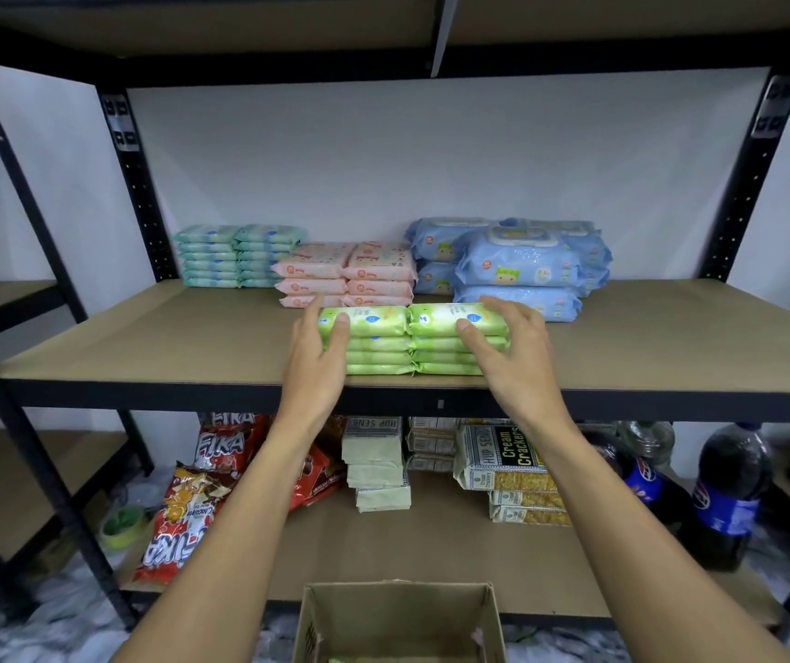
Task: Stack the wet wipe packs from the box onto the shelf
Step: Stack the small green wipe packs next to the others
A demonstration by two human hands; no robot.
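From the head view, the green wet wipe packs (383, 344) are sitting in 2 stacks side by side near the front edge of the shelf (192, 337), the stacks touching each other in the middle.

The left hand (316, 356) is gripping the left end of the left stack. Its thumb is pressing on the front of the top pack and its fingers are curling round the far side.

The right hand (517, 356) is clamping the right end of the right stack. Its thumb is lying on the front face and its fingers are reaching over the top pack.

Behind the green stacks, 3 more groups are standing on the same shelf. Teal packs (240, 256) are sitting at the back left. Pink packs (350, 275) are lying just behind the green ones. Larger blue packs (517, 265) are piling up at the back right, close to the right hand's fingers.

The open cardboard box (398, 614) is standing below, between the forearms; a sliver of green is showing at its bottom.

On the lower shelf, red snack bags (221, 447) are leaning at the left, cracker packs (503, 461) are lying in the middle, and dark soda bottles (728, 485) are standing at the right.
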